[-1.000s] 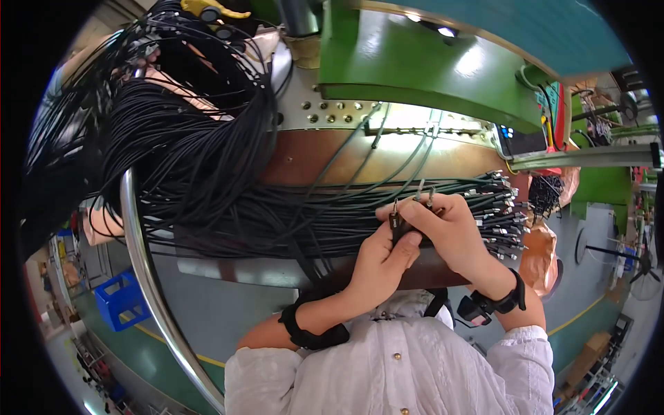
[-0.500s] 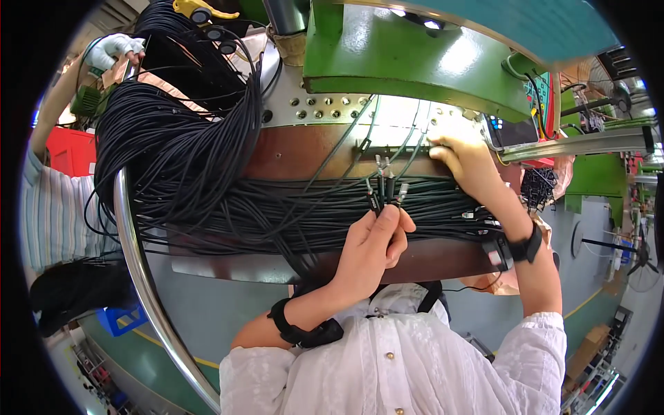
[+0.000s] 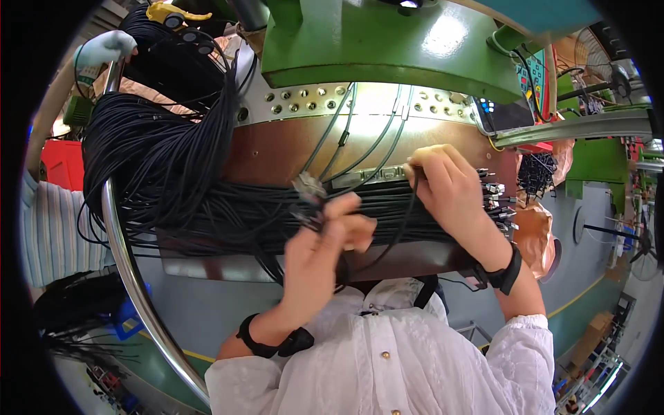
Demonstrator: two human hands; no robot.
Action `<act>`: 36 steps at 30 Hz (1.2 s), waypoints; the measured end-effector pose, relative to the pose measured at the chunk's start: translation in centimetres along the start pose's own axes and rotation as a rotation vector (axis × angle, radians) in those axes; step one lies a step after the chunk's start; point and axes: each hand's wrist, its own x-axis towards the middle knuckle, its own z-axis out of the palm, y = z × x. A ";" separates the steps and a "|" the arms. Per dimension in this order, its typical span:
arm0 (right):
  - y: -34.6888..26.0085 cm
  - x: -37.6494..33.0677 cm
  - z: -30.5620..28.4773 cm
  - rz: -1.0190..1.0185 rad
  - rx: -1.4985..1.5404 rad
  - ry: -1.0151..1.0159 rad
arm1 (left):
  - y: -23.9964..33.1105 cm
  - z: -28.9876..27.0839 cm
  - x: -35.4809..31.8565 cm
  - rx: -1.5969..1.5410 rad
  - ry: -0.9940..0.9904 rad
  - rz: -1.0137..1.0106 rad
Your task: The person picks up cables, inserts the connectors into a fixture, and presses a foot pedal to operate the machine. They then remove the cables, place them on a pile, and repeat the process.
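Observation:
My left hand (image 3: 318,252) is closed round a few black cables whose silvery metal terminals (image 3: 308,187) stick out past the fingers; motion smears them. It hovers over the near side of a thick bundle of black cables (image 3: 242,214) lying along the bench. To the right, my right hand (image 3: 449,183) pinches a thin black cable (image 3: 409,218) that hangs down in a curve toward the bench's front edge. Next to its fingertips a slotted metal strip (image 3: 373,176) lies against the far side of the bundle. Several cables run from there toward the perforated plate.
A green machine (image 3: 394,66) overhangs the perforated metal plate (image 3: 294,104) at the back. Metal-tipped cable ends (image 3: 501,204) lie at the right. A steel rail (image 3: 128,270) curves along the left, with a co-worker's gloved hand (image 3: 107,50) beyond. A metal arm (image 3: 574,128) juts in from the right.
My left hand has swung left with the terminal-tipped cables. My right hand has come nearer and now pinches a cable. More metal-tipped ends show at the right of the bundle.

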 end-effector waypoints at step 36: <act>-2.0 1.2 -0.3 -0.080 0.147 0.239 | 2.9 -0.4 0.3 -0.068 -0.235 -0.303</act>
